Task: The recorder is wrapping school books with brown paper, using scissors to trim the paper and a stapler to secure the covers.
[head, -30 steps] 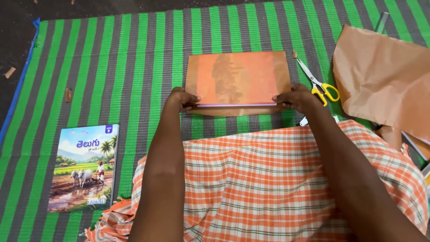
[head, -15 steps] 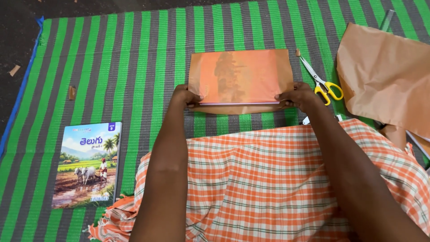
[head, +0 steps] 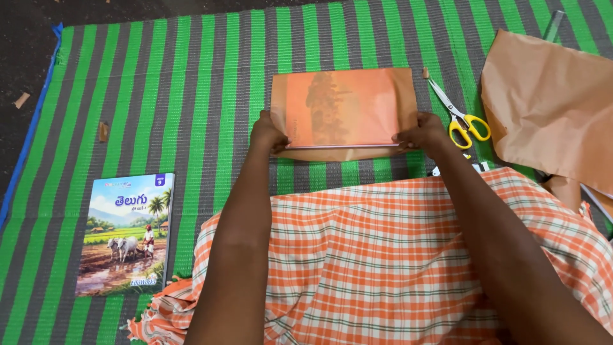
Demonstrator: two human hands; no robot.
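Note:
A book wrapped in thin brown paper (head: 345, 108) lies on the striped mat in front of me, its cover picture showing faintly through. My left hand (head: 267, 135) presses on its near left corner. My right hand (head: 420, 134) pinches the near right corner, fingers on the paper's folded edge. Both arms reach out over an orange checked cloth (head: 383, 255) on my lap.
Yellow-handled scissors (head: 461, 118) lie just right of the wrapped book. A large crumpled brown paper sheet (head: 549, 108) fills the right side. A picture-covered book (head: 124, 233) lies at the left on the green and grey striped mat (head: 159, 96). Dark floor borders the mat's left.
Both hands stay on the wrapped book's near corners. The view has shifted slightly, so everything sits a little lower and to the right in frame.

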